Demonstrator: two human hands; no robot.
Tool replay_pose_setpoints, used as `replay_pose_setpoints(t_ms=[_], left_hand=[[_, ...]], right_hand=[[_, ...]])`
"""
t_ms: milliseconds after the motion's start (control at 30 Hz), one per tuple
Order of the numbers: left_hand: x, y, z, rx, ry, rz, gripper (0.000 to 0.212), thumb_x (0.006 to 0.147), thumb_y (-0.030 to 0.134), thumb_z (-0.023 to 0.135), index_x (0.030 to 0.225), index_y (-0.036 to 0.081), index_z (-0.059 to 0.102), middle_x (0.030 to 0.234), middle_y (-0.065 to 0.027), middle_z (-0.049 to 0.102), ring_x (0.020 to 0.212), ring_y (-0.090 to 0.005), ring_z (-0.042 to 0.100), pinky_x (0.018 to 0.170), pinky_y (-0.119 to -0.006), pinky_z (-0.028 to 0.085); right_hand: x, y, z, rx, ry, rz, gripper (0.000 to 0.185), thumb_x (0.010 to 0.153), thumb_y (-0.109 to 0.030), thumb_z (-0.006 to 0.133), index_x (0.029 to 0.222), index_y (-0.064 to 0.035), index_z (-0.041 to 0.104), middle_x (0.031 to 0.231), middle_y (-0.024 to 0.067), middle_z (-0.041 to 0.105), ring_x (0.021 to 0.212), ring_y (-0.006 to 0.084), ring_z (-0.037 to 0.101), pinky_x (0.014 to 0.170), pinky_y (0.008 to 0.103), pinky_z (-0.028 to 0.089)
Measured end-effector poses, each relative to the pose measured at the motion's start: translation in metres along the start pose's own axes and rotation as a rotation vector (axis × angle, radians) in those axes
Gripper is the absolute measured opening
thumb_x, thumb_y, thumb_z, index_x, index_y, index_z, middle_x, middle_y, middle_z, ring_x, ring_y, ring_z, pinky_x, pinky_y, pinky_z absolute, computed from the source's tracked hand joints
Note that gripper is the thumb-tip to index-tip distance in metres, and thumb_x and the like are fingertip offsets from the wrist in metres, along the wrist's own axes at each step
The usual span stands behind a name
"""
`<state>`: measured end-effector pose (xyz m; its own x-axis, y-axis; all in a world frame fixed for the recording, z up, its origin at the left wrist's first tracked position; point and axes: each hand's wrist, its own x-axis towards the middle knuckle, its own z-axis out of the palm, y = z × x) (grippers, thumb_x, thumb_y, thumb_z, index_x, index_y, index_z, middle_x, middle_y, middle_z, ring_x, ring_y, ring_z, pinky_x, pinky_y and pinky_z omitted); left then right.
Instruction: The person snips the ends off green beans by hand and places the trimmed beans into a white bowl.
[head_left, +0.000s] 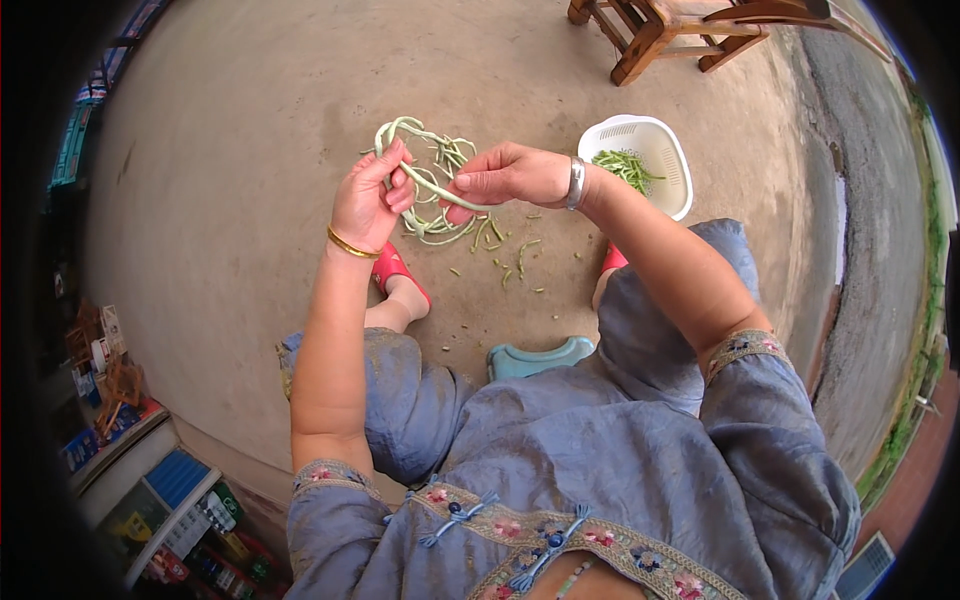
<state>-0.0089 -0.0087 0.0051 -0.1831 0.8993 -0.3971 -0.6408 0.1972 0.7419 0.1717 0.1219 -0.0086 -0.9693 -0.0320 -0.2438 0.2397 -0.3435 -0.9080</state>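
Note:
A long pale-green yard-long bean (426, 182) stretches between my two hands above the floor. My left hand (375, 187) grips it near a looped part, thumb on top. The fingers of my right hand (499, 180) pinch its other end. Below and partly behind my hands, a heap of long beans (442, 225) lies on the concrete. Short bean bits (495, 244) are scattered just to the right of the heap. Beyond my right wrist, a white plastic basket (679, 180) holds cut green bean pieces (626, 166); my forearm hides part of it.
I sit on a low blue plastic stool (536, 360), my feet in red slippers (390, 268) on the concrete floor (225, 187). A wooden chair (652, 37) stands at the far right. Shelves with bottles (217, 562) are at the lower left. Grey paving (870, 187) runs along the right.

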Motion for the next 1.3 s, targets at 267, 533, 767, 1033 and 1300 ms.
replay_pose_setpoints(t_ms=[267,533,767,1033,1300], left_hand=[[-0.002,0.022,-0.021,-0.081,0.068,0.047,0.021,0.089,0.026,0.052,0.079,0.007,0.053,0.057,0.0034,0.041,0.046,-0.0065,0.034,0.043,-0.020,0.027],[-0.003,0.022,-0.022,-0.084,0.150,0.055,0.019,0.092,0.022,0.047,0.081,0.008,0.053,0.057,0.0038,0.040,0.046,-0.0067,0.033,0.042,-0.020,0.027],[-0.002,0.023,-0.020,-0.050,0.210,0.140,0.019,0.091,0.024,0.050,0.081,0.008,0.054,0.059,0.0034,0.042,0.046,-0.0067,0.034,0.042,-0.020,0.027],[0.004,0.017,-0.023,-0.048,0.401,0.226,0.024,0.084,0.029,0.061,0.079,0.007,0.053,0.060,0.0032,0.044,0.042,-0.0057,0.034,0.038,-0.020,0.025],[0.005,0.014,-0.025,-0.081,0.522,0.216,0.027,0.079,0.031,0.067,0.078,0.007,0.053,0.059,0.0024,0.048,0.040,-0.0060,0.034,0.035,-0.020,0.024]], right_hand=[[-0.017,-0.012,-0.005,0.229,-0.247,0.141,0.031,0.092,-0.021,0.044,0.113,0.0001,0.054,0.100,0.0140,0.064,0.087,0.0187,0.064,0.070,0.0256,0.051],[-0.017,-0.013,-0.005,0.274,-0.277,0.102,0.030,0.090,-0.015,0.045,0.115,0.0004,0.052,0.097,0.0143,0.064,0.083,0.0180,0.064,0.064,0.0244,0.053],[-0.014,-0.004,-0.009,0.316,-0.148,0.092,0.030,0.089,-0.009,0.043,0.117,-0.0004,0.049,0.092,0.0102,0.064,0.080,0.0144,0.063,0.065,0.0234,0.052],[-0.007,0.000,-0.008,0.334,0.169,0.053,0.015,0.090,-0.009,0.042,0.101,-0.0025,0.049,0.093,0.0126,0.063,0.078,0.0153,0.063,0.071,0.0250,0.051],[-0.003,0.004,-0.002,0.132,0.320,-0.017,0.015,0.088,-0.008,0.049,0.101,0.0005,0.052,0.092,0.0104,0.064,0.079,0.0142,0.063,0.069,0.0248,0.052]])
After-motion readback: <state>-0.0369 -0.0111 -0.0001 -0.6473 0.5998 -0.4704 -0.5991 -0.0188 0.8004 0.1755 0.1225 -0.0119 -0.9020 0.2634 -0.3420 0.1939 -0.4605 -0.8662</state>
